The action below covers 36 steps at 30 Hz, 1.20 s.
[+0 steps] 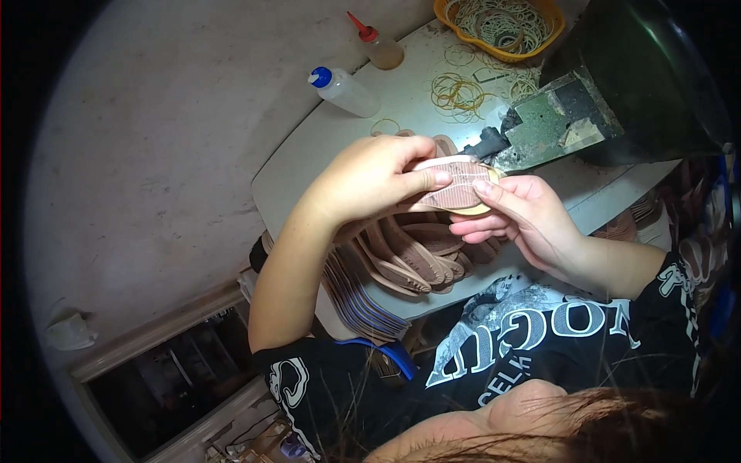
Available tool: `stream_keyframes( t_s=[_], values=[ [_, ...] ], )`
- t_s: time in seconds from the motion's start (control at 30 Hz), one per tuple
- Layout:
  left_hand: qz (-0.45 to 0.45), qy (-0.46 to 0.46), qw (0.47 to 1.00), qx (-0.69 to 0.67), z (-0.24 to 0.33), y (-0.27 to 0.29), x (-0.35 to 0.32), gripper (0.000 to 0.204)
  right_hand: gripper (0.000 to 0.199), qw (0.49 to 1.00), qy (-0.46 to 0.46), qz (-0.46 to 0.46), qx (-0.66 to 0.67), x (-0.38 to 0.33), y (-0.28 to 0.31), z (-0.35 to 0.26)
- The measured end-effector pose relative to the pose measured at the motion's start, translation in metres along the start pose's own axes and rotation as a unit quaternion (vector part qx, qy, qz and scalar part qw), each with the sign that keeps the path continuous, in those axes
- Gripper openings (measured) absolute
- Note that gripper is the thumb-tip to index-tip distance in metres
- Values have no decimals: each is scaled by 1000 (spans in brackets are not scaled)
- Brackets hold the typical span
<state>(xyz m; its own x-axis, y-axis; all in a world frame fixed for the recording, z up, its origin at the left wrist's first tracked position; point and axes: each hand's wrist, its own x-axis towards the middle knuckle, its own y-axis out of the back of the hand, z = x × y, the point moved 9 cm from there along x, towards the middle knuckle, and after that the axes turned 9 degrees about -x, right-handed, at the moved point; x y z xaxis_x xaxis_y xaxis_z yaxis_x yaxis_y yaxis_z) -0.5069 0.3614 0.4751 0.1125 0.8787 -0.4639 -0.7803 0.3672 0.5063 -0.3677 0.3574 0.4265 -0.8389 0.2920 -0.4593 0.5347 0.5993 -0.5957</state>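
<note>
Both my hands hold a shoe sole (457, 194), pinkish brown with fine ridges across its face and a pale yellow rim at its right end. My left hand (367, 176) grips it from the left, the thumb pressed flat on the ridged face. From the right, my right hand (536, 220) pinches the rounded end between thumb and fingers. That end is close to the dark tip (488, 143) of a green machine (552, 127); whether they touch I cannot tell. Under my hands lies a pile of similar brown soles (401, 255), partly hidden by my left forearm.
A pale table (289, 166) carries a white bottle with a blue cap (343, 91) and a bottle with a red nozzle (380, 48). Thin loops (459, 96) lie beside a yellow basket (444, 17) of similar loops. A row of stacked soles (359, 297) stands at the near edge.
</note>
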Motion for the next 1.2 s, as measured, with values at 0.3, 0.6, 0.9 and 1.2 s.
stream_keyframes(
  t_s=[0.3, 0.6, 0.9, 1.2],
  values=[
    [25, 66, 986, -149, -30, -19, -4, 36, 35, 1000, -3, 6, -23, 9, 7, -5],
    [3, 123, 957, -264, -33, -38, -8, 30, 32, 997, -8, 0, -72, 18, 10, -6],
    [19, 102, 934, -343, -36, -52, -20, 26, 32, 992, 9, -34, -124, 14, 9, 0],
    [231, -139, 935, -232, 33, -96, -70, 35, 16, 923, 200, -78, -318, -54, 0, -28]
  ],
)
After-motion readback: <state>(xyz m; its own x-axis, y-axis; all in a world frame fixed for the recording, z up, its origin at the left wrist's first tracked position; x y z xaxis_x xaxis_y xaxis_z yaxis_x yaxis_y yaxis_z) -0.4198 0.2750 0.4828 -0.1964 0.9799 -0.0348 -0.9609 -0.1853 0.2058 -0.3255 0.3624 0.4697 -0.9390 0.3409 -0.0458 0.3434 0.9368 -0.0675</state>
